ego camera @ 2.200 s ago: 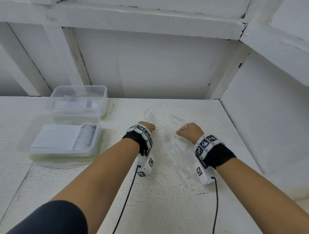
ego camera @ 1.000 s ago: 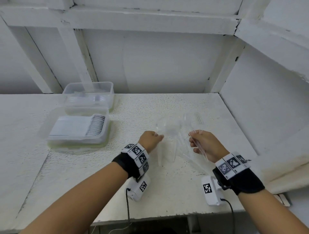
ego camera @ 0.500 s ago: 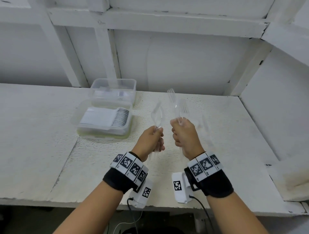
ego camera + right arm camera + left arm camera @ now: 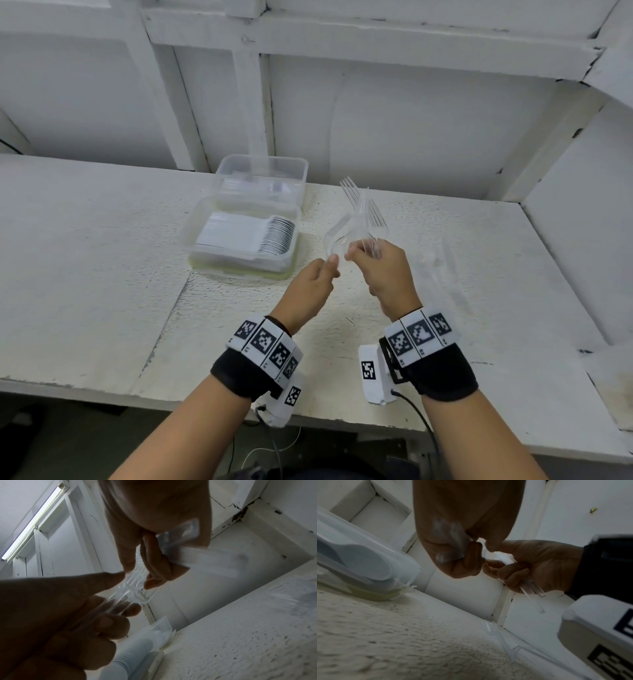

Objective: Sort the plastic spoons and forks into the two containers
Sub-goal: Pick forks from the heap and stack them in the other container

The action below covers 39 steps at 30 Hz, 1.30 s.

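Both hands up over the bench middle, splitting a clear cutlery bundle.

Right hand [image 4: 387, 270] grips a bunch of forks [image 4: 364, 212] by the handles, tines up. Left hand [image 4: 313, 284] pinches a clear spoon [image 4: 337, 236] right against that bunch. Two containers [image 4: 246, 246] sit toward the bench's back-left, the nearer one packed with spoons. More clear cutlery [image 4: 442, 260] lies on the bench right of the hands. Risk: the pieces are slick and look nested, so pulling the spoon free could drag a fork out and drop it.
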Each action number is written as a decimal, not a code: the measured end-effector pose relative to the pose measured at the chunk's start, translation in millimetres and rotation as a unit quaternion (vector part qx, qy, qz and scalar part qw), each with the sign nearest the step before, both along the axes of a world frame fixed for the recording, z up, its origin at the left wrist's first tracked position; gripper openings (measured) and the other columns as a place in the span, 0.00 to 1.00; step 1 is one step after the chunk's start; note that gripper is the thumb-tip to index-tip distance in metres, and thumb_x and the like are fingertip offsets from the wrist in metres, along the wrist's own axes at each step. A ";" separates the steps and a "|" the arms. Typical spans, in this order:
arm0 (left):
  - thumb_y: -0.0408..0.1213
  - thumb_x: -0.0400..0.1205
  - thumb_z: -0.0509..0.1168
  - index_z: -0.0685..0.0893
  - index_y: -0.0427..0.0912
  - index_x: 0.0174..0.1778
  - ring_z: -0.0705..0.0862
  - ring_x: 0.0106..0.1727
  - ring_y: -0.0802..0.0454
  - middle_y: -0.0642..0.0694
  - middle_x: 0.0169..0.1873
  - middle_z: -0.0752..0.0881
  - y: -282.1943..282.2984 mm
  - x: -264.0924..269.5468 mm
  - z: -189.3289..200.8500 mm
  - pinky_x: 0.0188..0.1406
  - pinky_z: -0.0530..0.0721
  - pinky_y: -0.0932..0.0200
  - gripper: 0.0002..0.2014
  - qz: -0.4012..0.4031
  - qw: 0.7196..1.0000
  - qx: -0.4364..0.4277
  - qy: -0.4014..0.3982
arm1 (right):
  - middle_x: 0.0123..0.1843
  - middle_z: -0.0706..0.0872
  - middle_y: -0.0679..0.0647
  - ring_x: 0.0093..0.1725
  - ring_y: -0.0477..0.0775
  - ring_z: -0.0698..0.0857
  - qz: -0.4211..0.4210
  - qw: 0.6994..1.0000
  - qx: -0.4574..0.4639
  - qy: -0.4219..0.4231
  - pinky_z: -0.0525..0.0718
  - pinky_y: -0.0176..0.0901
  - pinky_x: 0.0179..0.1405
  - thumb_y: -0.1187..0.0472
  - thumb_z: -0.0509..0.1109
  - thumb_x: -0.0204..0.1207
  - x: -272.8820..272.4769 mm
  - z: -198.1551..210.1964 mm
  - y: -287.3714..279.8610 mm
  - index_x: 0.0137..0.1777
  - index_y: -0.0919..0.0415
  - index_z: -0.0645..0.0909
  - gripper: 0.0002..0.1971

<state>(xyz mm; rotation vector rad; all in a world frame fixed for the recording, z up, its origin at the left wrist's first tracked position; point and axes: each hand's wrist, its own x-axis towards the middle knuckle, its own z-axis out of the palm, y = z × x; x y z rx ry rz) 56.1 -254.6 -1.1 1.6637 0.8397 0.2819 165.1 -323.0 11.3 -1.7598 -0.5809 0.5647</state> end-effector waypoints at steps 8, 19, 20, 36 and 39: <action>0.51 0.87 0.48 0.77 0.44 0.43 0.63 0.24 0.58 0.52 0.24 0.68 4.8 -7.3 -4.3 0.20 0.58 0.66 0.19 -0.019 0.989 -0.130 -0.063 | 0.27 0.74 0.43 0.22 0.39 0.68 0.005 0.998 0.044 0.050 0.65 0.29 0.16 0.61 0.68 0.77 -7.8 -7.5 0.5 0.40 0.52 0.79 0.05; 0.52 0.88 0.43 0.80 0.39 0.48 0.68 0.15 0.55 0.50 0.16 0.68 12.3 -8.9 -3.1 0.16 0.67 0.67 0.25 -0.130 0.954 -0.261 -0.069 | 0.24 0.79 0.40 0.18 0.35 0.75 -0.009 0.996 0.086 0.021 0.67 0.23 0.17 0.65 0.70 0.75 -1.7 -8.3 0.1 0.42 0.54 0.81 0.05; 0.53 0.87 0.42 0.80 0.39 0.48 0.66 0.14 0.55 0.50 0.16 0.68 13.5 -9.4 -2.4 0.16 0.65 0.68 0.26 -0.141 0.950 -0.269 -0.065 | 0.26 0.80 0.40 0.19 0.35 0.75 -0.011 0.996 0.086 0.009 0.67 0.23 0.18 0.65 0.70 0.76 -0.4 -9.2 0.5 0.42 0.54 0.81 0.04; 0.49 0.87 0.49 0.75 0.42 0.46 0.61 0.18 0.60 0.53 0.19 0.64 16.8 -4.7 -1.4 0.14 0.60 0.70 0.15 -0.093 0.942 -0.306 -0.104 | 0.37 0.71 0.51 0.23 0.44 0.66 -0.035 0.995 0.042 0.089 0.64 0.31 0.14 0.54 0.57 0.83 -1.2 -1.5 2.7 0.55 0.56 0.62 0.09; 0.49 0.87 0.49 0.76 0.45 0.50 0.60 0.18 0.60 0.53 0.20 0.64 18.9 -1.1 -2.8 0.15 0.57 0.69 0.14 -0.045 0.947 -0.299 -0.111 | 0.37 0.73 0.52 0.22 0.43 0.68 -0.038 0.992 0.070 0.098 0.66 0.32 0.15 0.59 0.55 0.84 -2.6 0.1 -0.3 0.49 0.58 0.68 0.04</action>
